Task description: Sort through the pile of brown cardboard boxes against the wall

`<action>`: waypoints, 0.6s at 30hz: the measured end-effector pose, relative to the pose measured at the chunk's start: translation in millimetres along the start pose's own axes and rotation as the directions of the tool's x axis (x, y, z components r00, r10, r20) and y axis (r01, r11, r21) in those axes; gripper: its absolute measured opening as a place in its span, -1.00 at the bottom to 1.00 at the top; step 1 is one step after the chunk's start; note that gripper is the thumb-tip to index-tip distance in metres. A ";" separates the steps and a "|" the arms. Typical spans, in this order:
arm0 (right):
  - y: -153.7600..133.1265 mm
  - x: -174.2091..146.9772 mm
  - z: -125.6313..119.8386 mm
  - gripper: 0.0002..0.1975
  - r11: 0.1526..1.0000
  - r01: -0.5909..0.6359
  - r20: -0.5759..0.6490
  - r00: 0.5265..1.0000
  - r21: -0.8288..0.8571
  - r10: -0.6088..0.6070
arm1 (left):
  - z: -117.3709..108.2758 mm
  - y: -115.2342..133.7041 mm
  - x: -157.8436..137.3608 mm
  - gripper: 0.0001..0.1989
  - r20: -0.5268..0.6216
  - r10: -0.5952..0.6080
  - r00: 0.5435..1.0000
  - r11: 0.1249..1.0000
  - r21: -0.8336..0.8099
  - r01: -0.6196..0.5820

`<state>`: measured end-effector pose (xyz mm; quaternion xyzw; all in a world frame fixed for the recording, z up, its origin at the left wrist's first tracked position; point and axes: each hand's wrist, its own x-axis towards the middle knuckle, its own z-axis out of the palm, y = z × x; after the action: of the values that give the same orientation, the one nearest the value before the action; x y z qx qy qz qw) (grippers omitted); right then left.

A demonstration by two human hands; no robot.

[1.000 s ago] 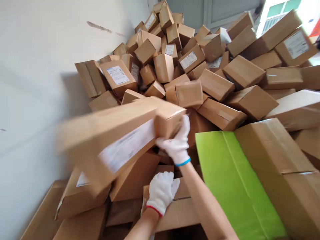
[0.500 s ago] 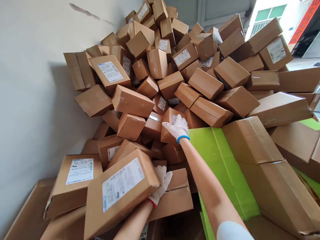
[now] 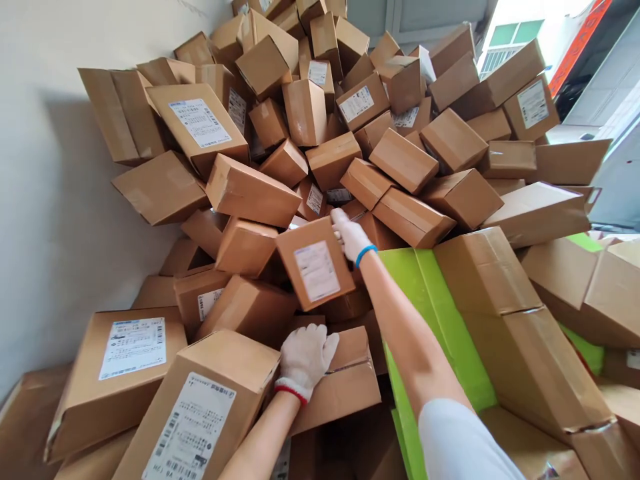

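Observation:
A big heap of brown cardboard parcels [image 3: 400,153] slopes up against a white wall. My right hand [image 3: 351,237], in a white glove with a blue cuff, grips the far edge of a small labelled box [image 3: 315,264] and holds it tilted above the heap. My left hand [image 3: 305,355], in a white glove with a red cuff, rests flat on a low box [image 3: 350,387], its fingers spread. Beside that hand lies a long labelled parcel [image 3: 195,413].
A large green and brown carton [image 3: 450,313] lies to the right of my right arm. More labelled boxes [image 3: 125,360] sit at the lower left by the white wall [image 3: 45,200]. An open doorway [image 3: 590,60] shows at the top right.
The long parcel has dropped to the lower left and left my hands. My right hand reached into the heap and lifted the small labelled box. The left hand moved onto the low box.

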<state>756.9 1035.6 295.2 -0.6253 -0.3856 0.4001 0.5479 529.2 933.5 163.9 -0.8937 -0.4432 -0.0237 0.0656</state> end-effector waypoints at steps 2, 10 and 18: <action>-7.1 -33.8 -2.7 -0.31 0.982 0.177 0.322 0.927 0.072 -0.191 | 0.2 -1.4 1.8 -0.56 0.003 -0.005 1.000 1.000 -0.011 0.005; 31.4 -34.0 -138.1 -0.05 0.341 0.062 -0.177 0.760 -0.938 -0.626 | -1.2 -0.1 0.6 -0.52 -0.008 -0.011 1.000 1.000 -0.001 0.011; 38.6 -10.8 -160.8 0.05 0.261 -0.131 -0.252 0.824 -0.956 -0.508 | 0.6 1.0 3.8 -0.46 0.005 -0.009 1.000 1.000 -0.003 0.009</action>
<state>902.9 961.2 270.5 -0.8520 -0.4575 -0.1673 0.1916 532.3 935.9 163.6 -0.8919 -0.4472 -0.0224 0.0630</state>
